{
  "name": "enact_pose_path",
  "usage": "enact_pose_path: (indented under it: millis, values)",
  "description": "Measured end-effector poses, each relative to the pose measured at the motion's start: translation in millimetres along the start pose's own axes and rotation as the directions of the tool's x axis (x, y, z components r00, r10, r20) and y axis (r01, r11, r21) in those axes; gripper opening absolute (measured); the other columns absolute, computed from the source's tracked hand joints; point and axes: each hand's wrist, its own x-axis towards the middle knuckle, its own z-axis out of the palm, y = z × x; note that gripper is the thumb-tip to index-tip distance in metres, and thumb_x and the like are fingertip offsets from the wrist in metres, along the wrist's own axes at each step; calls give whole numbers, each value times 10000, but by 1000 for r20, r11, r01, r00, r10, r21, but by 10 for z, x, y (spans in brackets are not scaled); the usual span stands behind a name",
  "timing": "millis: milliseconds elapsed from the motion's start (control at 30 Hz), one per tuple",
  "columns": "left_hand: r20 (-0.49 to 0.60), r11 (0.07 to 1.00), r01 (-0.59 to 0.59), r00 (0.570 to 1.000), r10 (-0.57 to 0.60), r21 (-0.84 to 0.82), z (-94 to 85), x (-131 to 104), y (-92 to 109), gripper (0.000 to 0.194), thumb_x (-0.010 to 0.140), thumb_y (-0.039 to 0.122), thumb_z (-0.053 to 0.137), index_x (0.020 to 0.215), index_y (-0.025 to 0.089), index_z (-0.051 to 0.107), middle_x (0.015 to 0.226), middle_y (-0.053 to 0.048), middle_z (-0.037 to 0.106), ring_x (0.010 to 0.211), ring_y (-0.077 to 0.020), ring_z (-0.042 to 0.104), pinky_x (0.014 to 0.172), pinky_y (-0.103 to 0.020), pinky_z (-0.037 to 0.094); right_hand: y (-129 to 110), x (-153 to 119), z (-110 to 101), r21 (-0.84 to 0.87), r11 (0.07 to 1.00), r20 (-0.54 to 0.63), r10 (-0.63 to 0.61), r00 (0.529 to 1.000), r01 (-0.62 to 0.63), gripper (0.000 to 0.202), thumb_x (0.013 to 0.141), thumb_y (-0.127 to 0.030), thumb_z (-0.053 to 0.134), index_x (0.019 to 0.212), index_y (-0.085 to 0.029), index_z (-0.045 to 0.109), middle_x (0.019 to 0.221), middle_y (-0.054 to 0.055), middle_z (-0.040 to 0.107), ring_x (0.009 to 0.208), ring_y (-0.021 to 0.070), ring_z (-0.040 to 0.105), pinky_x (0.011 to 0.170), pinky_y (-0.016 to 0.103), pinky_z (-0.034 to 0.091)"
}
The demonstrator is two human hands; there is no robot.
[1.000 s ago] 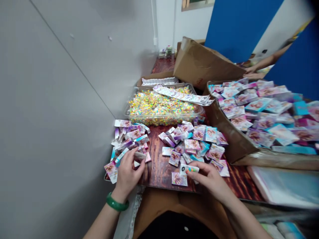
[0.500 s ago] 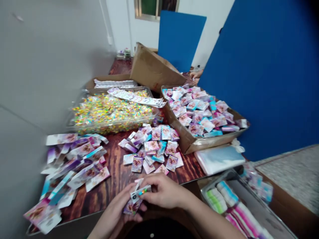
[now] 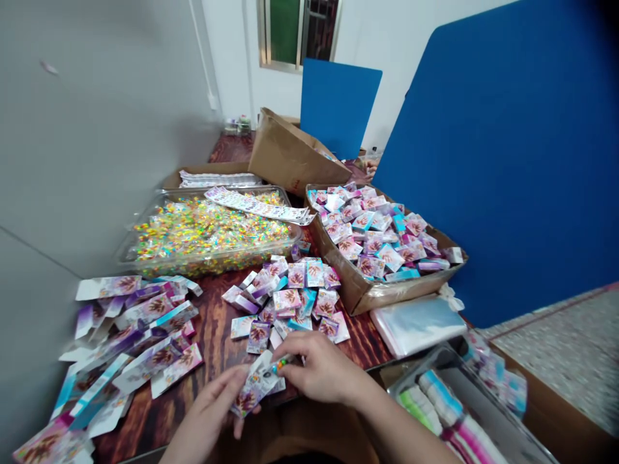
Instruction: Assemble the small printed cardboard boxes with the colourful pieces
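The purplish box point(image 3: 250, 392) has moved nearer the pile point(image 3: 287, 301), bright beads point(image 3: 280, 366) alongside.

Head-worn camera, facing forward and down.
One view, from above and behind both hands point(image 3: 309, 370), fairly near.

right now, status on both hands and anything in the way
Left hand holding small purple-and-white cardboard box. Right hand pinching small packet of colourful beads at its upper end. Pile of small printed boxes close beyond.

Tray point(image 3: 207, 264) left of carton point(image 3: 365, 299), small boxes point(image 3: 285, 299) before both, on table point(image 3: 213, 335).
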Motion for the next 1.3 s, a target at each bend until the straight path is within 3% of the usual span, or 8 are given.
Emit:
enact_pose_path:
  millis: [267, 433, 600, 767, 867, 1033, 1167, 1300]
  values:
    - [-12, 995, -33, 999, 34, 94, 61, -11, 209, 583, 626, 652, 656, 965, 178, 672, 813, -16, 662, 478, -108, 551, 514, -250, 484, -10, 122, -27, -52, 994, 45, 101, 994, -98, 201, 723, -190, 640, 907, -216, 717, 740, -13, 678, 659, 138, 575, 599, 217, 387]
    - [-33, 1000, -12, 999, 11, -9, 108, 66, 199, 669, 526, 665, 712, 991, 183, 692, 1098, -69, 641, 963, -268, 600, 698, -331, 565, -13, 140, 92, 18, 999, 26, 33, 999, -33, 242, 750, -126, 582, 951, -217, 682, 821, -2, 691, 733, 141, 600, 673, 225, 418]
    - [29, 999, -14, 999, 13, 29, 106, 96, 162, 642, 611, 660, 658, 1035, 178, 678, 1155, -88, 619, 984, -295, 587, 707, -387, 572, 130, 161, 190, 245, 957, 12, 156, 988, -155, 188, 723, -142, 599, 901, -197, 626, 727, -24, 647, 632, 118, 559, 566, 207, 404]
    - [71, 986, -148, 986, 154, -83, 113, 32, 135, 453, 712, 476, 692, 1089, 230, 639, 1176, -41, 601, 1090, -238, 552, 914, -346, 488, 173, 168, 173, 488, 848, -34, 256, 966, -207, 115, 658, -197, 666, 746, -183, 594, 635, -32, 634, 567, 111, 563, 546, 216, 415]
    - [94, 978, -164, 980, 176, -127, 112, 14, 143, 382, 722, 384, 713, 1059, 222, 634, 1104, -37, 613, 1033, -207, 579, 893, -332, 489, 164, 173, 138, 535, 816, 37, 238, 971, -220, 121, 669, -241, 676, 751, -176, 616, 628, -22, 649, 505, 100, 540, 491, 212, 396]
    - [26, 993, -113, 993, 114, -29, 94, 22, 159, 390, 717, 378, 708, 1052, 179, 672, 996, -63, 650, 720, -156, 637, 629, -262, 522, 151, 151, 192, 382, 903, 82, 178, 981, -196, 99, 752, -246, 616, 820, -185, 654, 675, 1, 683, 547, 126, 578, 520, 236, 424]
    - [48, 983, -179, 982, 181, -40, 95, 44, 161, 389, 730, 345, 697, 1082, 178, 674, 1056, -66, 647, 814, -185, 645, 687, -282, 544, 121, 161, 253, 61, 998, -135, 35, 990, -27, 114, 772, -225, 588, 773, -200, 700, 775, 44, 701, 765, 200, 622, 722, 328, 458]
    - [71, 977, -189, 978, 196, -97, 97, 70, 151, 402, 744, 349, 684, 1107, 176, 660, 1077, -76, 632, 865, -212, 650, 706, -320, 567, 91, 196, 197, 58, 998, -123, 12, 992, -5, 129, 774, -231, 596, 813, -202, 716, 792, 48, 703, 765, 201, 630, 726, 324, 466]
